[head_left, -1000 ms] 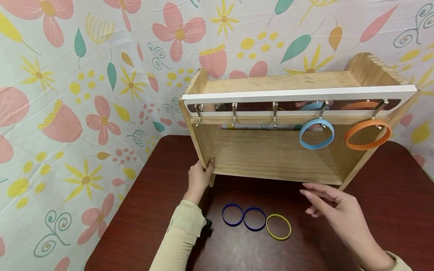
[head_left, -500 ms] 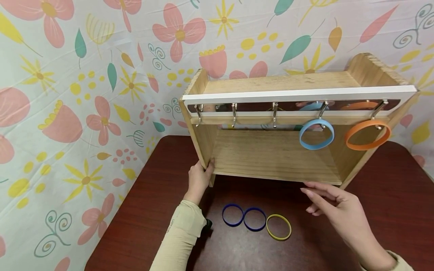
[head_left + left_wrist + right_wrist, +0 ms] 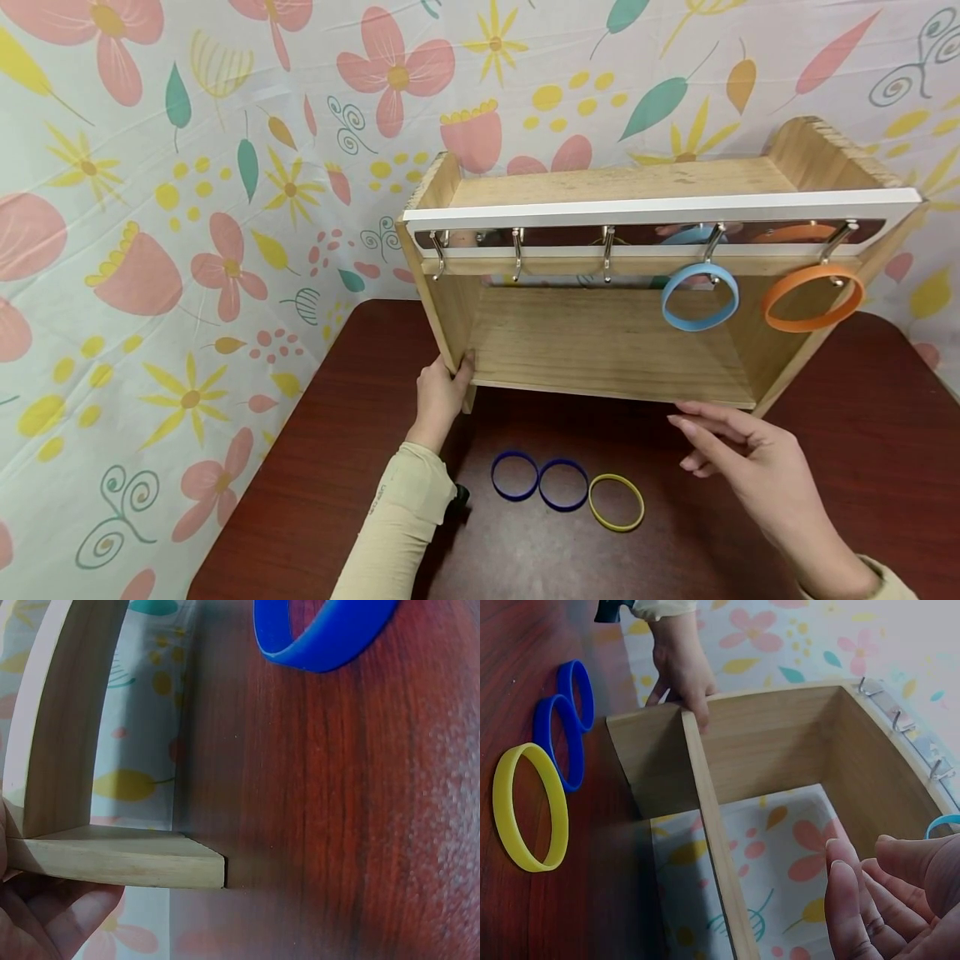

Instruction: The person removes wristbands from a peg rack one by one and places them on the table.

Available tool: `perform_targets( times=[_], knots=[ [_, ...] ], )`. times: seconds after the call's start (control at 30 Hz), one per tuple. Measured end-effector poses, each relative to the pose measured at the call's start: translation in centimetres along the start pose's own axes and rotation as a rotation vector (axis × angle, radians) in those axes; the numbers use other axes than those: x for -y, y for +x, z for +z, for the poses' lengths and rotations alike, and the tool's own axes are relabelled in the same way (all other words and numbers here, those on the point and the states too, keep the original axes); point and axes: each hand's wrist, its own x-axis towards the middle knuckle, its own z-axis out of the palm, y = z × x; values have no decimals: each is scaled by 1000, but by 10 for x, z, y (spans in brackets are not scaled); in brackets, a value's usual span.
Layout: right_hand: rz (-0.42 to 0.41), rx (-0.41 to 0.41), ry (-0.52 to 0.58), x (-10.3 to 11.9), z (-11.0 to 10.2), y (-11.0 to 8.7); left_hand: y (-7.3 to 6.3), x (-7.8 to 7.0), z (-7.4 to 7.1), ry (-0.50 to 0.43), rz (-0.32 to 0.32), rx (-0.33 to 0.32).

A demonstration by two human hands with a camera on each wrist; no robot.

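My left hand (image 3: 438, 396) grips the lower left side panel of a wooden shelf (image 3: 600, 333), with the thumb on the inner face. In the left wrist view, fingers (image 3: 79, 915) show under the panel's end. My right hand (image 3: 750, 467) holds nothing; its fingers are loosely bent, close in front of the shelf's lower right edge. From metal hooks on the shelf's front rail hang a light blue wristband (image 3: 675, 322) and an orange wristband (image 3: 813, 323). On the table lie two dark blue wristbands (image 3: 564, 508) (image 3: 571, 761) and a yellow wristband (image 3: 617, 528) in a row.
Three bare hooks (image 3: 517, 254) are on the left of the white rail (image 3: 645, 208). The dark red-brown table (image 3: 540, 558) lies under everything. A floral cloth (image 3: 225, 167) hangs behind the shelf and along the left. A black wrist device (image 3: 457, 500) is at the left sleeve.
My right hand has shifted very slightly to the right. The left hand, the shelf and the wristbands stay where they were.
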Motion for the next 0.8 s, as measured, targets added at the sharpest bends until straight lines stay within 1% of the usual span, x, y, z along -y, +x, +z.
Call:
perform_targets(
  times=[0.17, 0.6, 0.8],
  knots=[
    [3, 1, -1, -1, -1, -1, 0, -1, 0, -4, -7, 6],
    [-27, -3, 20, -4, 0, -2, 0, 0, 0, 6, -1, -2],
    [-5, -15, 4, 0, -2, 0, 0, -2, -1, -2, 0, 5]
  ],
)
